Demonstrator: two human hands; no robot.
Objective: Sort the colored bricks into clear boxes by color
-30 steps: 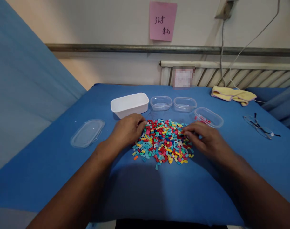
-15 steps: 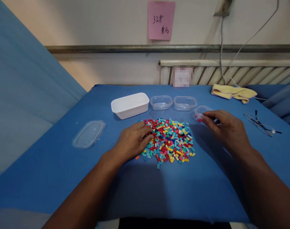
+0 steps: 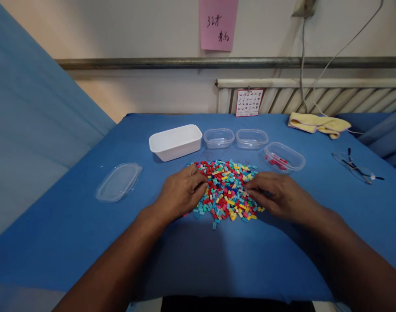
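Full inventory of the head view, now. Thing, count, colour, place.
Bricks: too many to count, multicoloured, heaped mid-table
White tub: 1, white, behind heap
Row tubs: 2, transparent, behind heap, right of white tub
Angled tub: 1, transparent, right of the row, red pieces inside
Lids: count unclear, transparent, table left
Glasses: 1 pair, dark temples, table right
Cloth: 1, yellow, back right
Table cover: 1, blue, under everything
Card: 1, white with red edge, at radiator (1, off-white)
Note: 1, pink, wall
Pipe: 1, grey, along wall
Cables: 2, pale, upper right
Curtain: 1, light blue, left
Left hand: 1, bare, heap's left side
Right hand: 1, bare, heap's right side
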